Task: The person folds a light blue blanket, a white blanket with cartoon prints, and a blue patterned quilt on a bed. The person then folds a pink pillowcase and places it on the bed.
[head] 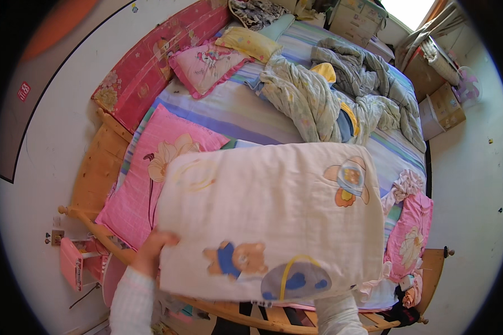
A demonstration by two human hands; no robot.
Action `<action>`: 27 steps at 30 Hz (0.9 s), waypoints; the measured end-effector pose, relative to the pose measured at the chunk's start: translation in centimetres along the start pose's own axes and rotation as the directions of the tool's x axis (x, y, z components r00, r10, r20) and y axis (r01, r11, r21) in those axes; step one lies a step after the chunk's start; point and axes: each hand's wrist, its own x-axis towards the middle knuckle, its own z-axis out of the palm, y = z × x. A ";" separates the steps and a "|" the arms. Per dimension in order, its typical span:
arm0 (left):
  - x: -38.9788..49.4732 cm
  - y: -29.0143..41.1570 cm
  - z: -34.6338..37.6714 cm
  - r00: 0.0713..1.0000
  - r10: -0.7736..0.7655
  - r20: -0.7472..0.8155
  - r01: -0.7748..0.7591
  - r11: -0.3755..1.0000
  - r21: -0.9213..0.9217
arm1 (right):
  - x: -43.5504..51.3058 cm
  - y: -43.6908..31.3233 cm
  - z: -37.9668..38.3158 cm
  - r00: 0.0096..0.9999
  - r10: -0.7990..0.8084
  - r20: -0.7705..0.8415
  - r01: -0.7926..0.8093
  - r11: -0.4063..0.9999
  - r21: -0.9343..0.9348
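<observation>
A folded cream quilt [272,209] with bear and rocket prints is held up in front of me, above the near part of the bed. My left hand [158,245] grips its left edge, thumb on top and fingers out of sight. The right sleeve [338,316] reaches under the near edge, so the quilt hides my right hand and its grip. Just left of the quilt, and partly covered by it, lies a large pink pillow [151,163] with a flower print.
A striped sheet [234,104] covers the bed, with a crumpled green-grey quilt [302,96] on its far side. Smaller pillows [209,67] lie by the red headboard [151,54]. Pink bedding [410,238] sits at right. A wooden bed rail [243,316] runs along the near side.
</observation>
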 end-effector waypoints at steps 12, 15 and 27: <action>15.5 -11.7 -0.8 0.998 -0.055 -0.019 0.055 0.998 0.000 | -3.8 -11.0 0.0 1.000 -0.005 -0.001 0.004 0.904 -0.428; 15.4 -10.7 0.6 0.998 0.013 0.057 -0.030 0.952 0.306 | 3.0 -9.5 1.6 1.000 -0.011 0.020 0.018 0.905 -0.425; 22.1 -16.4 -5.0 0.955 -0.158 -0.251 0.123 0.981 -0.147 | 8.3 -3.4 -0.8 0.983 0.095 -0.155 -0.168 0.803 -0.572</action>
